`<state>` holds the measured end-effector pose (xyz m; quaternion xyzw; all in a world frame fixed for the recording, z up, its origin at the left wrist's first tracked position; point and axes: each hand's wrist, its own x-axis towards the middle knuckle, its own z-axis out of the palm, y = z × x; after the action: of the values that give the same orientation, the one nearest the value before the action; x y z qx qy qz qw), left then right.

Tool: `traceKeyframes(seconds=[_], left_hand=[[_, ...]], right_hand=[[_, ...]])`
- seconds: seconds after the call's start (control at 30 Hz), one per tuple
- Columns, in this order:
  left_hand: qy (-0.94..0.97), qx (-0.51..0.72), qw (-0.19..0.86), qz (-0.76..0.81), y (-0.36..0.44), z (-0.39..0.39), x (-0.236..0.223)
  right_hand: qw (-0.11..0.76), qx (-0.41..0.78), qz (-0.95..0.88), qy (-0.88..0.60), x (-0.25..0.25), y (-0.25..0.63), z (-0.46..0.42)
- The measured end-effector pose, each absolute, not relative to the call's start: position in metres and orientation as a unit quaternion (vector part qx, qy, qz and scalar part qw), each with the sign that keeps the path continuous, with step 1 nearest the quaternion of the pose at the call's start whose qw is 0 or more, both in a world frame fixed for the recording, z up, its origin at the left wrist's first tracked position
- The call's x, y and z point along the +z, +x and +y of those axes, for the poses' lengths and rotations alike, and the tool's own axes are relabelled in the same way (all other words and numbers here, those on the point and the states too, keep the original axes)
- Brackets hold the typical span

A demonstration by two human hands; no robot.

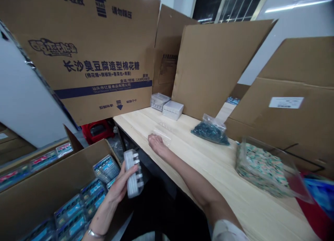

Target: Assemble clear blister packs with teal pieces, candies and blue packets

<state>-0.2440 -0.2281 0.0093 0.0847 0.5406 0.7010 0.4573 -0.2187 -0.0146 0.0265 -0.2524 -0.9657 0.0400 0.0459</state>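
Observation:
My left hand [118, 189] is closed round a small white compartmented plastic box [133, 173], held upright above the gap between the table and an open carton [52, 192] at the lower left. That carton holds several blue-labelled packs [78, 213]. My right hand [156, 143] rests on the light wooden table [208, 164] near its left edge, fingers curled down onto a thin clear plastic piece [163, 134]; what the fingers grip is hard to make out.
Two small clear and white boxes [167, 106] sit at the back of the table. A bag of dark green pieces [210, 131] lies mid-table, a clear bin of small sachets [263, 168] at right. Large cardboard boxes [86, 53] wall the back and right. A red object [97, 129] lies below.

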Motion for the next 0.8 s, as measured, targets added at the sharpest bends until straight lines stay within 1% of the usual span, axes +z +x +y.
traceKeyframes(seconds=[0.13,0.3,0.47,0.63,0.67,0.73,0.8], left_hand=[[0.089,0.699,0.465,0.536,-0.247,-0.237,0.007],[0.077,0.696,0.476,0.532,-0.25,-0.238,0.007],[0.099,0.69,0.503,0.511,-0.243,-0.228,0.01],[0.121,0.687,0.508,0.506,-0.238,-0.219,0.013],[0.122,0.687,0.508,0.505,-0.238,-0.218,0.015],[0.126,0.69,0.502,0.506,-0.237,-0.214,0.016],[0.138,0.697,0.488,0.508,-0.236,-0.21,0.017]], right_hand=[[0.062,0.014,-0.959,-0.276,-0.001,-0.232,-0.009],[0.058,0.003,-0.952,-0.3,-0.017,-0.223,0.0],[0.083,0.023,-0.956,-0.282,-0.018,-0.228,0.009],[0.115,0.081,-0.955,-0.262,-0.003,-0.228,0.013],[0.123,0.101,-0.953,-0.259,0.002,-0.224,0.01],[0.154,0.19,-0.937,-0.25,0.016,-0.209,0.001],[0.208,0.415,-0.858,-0.22,0.033,-0.188,-0.015]])
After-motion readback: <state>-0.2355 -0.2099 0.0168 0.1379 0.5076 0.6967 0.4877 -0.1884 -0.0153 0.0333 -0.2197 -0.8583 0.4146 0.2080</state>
